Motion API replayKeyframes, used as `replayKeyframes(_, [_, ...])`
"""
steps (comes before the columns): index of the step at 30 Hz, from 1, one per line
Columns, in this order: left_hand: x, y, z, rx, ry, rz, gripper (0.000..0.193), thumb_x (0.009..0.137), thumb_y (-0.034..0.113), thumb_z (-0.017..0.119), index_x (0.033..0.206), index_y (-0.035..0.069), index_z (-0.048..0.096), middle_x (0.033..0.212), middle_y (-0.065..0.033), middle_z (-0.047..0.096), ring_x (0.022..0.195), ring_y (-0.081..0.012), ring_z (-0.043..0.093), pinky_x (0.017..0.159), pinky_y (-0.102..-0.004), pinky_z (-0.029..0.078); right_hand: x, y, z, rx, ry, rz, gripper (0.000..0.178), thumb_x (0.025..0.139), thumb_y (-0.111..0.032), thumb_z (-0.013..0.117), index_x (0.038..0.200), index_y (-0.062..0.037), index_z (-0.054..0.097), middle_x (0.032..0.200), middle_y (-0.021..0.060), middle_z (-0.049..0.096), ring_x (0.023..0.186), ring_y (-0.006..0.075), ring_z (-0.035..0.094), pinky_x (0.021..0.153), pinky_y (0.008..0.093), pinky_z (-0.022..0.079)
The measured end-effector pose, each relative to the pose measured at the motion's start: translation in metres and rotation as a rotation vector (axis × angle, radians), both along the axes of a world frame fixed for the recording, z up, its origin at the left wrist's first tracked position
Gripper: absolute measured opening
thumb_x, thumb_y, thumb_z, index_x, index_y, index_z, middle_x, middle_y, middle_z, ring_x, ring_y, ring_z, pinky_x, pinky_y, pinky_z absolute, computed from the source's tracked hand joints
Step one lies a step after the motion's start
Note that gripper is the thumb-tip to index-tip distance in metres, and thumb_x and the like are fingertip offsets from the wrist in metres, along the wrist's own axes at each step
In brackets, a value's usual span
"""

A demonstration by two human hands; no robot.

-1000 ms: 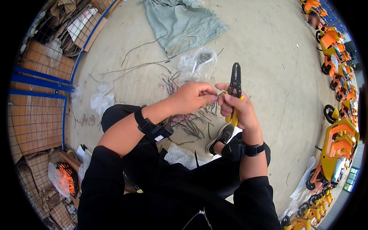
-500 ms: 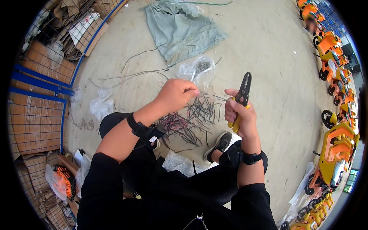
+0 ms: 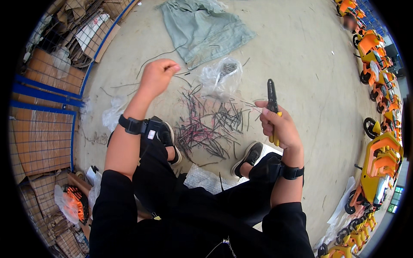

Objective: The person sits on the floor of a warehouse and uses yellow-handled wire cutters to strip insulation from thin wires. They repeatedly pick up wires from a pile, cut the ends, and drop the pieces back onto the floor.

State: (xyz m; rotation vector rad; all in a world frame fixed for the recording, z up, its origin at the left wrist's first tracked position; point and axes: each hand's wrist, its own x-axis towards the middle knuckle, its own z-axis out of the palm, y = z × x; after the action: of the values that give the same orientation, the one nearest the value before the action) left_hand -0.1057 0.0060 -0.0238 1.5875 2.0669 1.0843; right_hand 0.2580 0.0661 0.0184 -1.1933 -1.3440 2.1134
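My right hand [image 3: 283, 127] is closed round wire strippers [image 3: 271, 95] with black jaws and yellow handles, the jaws pointing away from me. A thin wire-like strand [image 3: 249, 104] shows beside its thumb and forefinger; whether the hand grips it I cannot tell. My left hand [image 3: 158, 78] is raised to the left with thumb and fingers pinched together. What it pinches, if anything, is too small to make out. Between and below my hands, a loose heap of short black wire pieces [image 3: 208, 148] with thin reddish strands lies on the floor.
A clear plastic bag [image 3: 211, 84] with dark contents lies beyond the heap. Farther off is a grey-green woven sack [image 3: 202, 32], with long cables [image 3: 142, 64] left of it. Blue mesh cages [image 3: 41, 133] hold cardboard at left. Yellow-orange ride-on vehicles [image 3: 374, 165] line the right.
My left hand has swung left and away from me, off the area above the wire heap. My right hand has shifted slightly right, and the wire strippers now stand straighter.
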Motion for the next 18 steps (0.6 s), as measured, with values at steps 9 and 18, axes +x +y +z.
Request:
replayKeyframes(9, [-0.034, -0.002, -0.006, -0.297, -0.141, -0.016, 0.021, 0.086, 0.02, 0.069, 0.088, -0.001, 0.07, 0.071, -0.0032, 0.065, 0.065, -0.0093, 0.056, 0.062, -0.0252, 0.044, 0.022, 0.007, 0.009, -0.021, 0.206, -0.194, 0.034, 0.092, -0.017, 0.057, 0.121, 0.0017, 0.054, 0.067, -0.0058, 0.036, 0.054, 0.0043, 0.033, 0.047, 0.0213, 0.027])
replayKeyframes(18, [-0.072, -0.017, -0.005, -0.295, -0.111, -0.078, 0.02, 0.083, 0.02, 0.07, 0.088, 0.0, 0.071, 0.073, -0.0043, 0.068, 0.067, -0.0113, 0.059, 0.064, -0.0266, 0.046, 0.032, 0.011, 0.016, 0.008, 0.248, -0.247, 0.04, 0.092, -0.02, 0.057, 0.124, 0.0039, 0.05, 0.069, -0.005, 0.034, 0.056, 0.005, 0.033, 0.048, 0.0206, 0.029])
